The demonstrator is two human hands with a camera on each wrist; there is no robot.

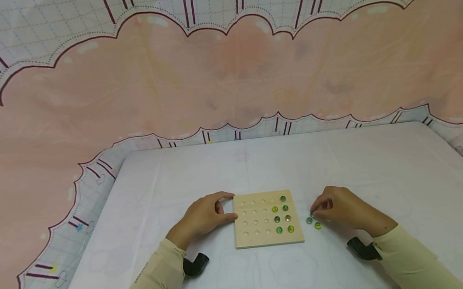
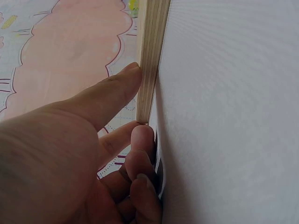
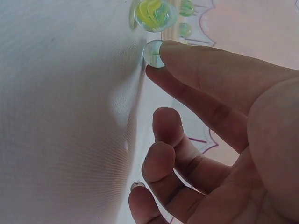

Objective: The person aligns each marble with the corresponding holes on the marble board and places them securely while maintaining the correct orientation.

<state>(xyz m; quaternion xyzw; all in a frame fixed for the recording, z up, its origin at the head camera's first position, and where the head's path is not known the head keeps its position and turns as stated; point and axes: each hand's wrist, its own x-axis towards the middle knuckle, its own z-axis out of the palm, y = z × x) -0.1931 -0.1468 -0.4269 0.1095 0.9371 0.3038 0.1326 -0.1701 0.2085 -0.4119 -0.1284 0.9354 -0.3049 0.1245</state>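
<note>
A square wooden board [image 1: 257,240] with rows of shallow round dimples lies on the white-covered table. Several green and yellow glass marbles sit in its two right-hand columns, among them a dark green marble [image 1: 283,198]. My left hand [image 1: 203,215] touches the board's left side, index finger at the far corner and thumb nearer; the other fingers bend beneath. To the board's right, my right hand [image 1: 343,208] pinches a clear greenish marble [image 3: 153,53] between thumb and index finger, down at the cloth. Beside it lie a green marble [image 1: 309,220] and a yellow-swirled marble [image 1: 318,225].
White cloth [image 1: 200,172] covers the table. Behind it hangs a pink backdrop [image 1: 224,83] with scalloped outlines and candle shapes. Black wrist devices are strapped at the left sleeve [image 1: 152,277] and the right sleeve [image 1: 411,257].
</note>
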